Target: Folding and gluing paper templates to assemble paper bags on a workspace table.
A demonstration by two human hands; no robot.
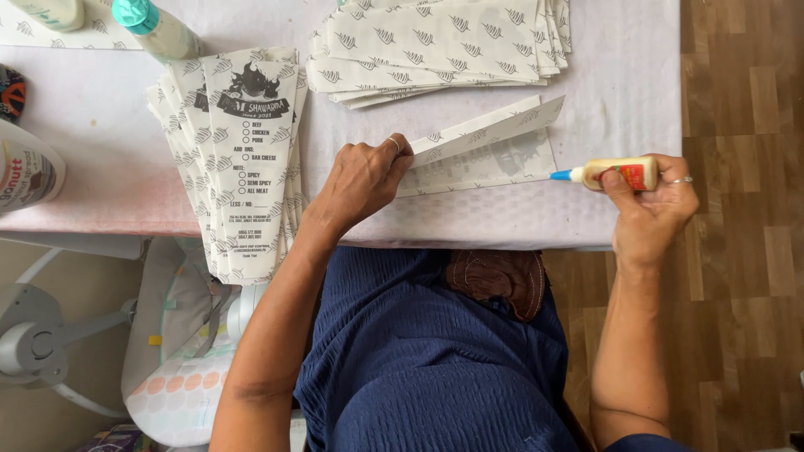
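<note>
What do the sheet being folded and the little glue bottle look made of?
Sheet: thin matte printed paper, likely; it holds a sharp crease under the left hand. Glue bottle in the right hand: smooth, slightly glossy plastic by its look, with a blue nozzle.

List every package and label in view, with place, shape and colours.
Glue bottle: in right hand, small, cream, red label, blue nozzle.
Paper wrapper: under left hand, white, grey leaf print.
Printed stack: table's left, tapered, black print.
Plain stack: top centre.
Teal-capped bottle: top left.
</note>
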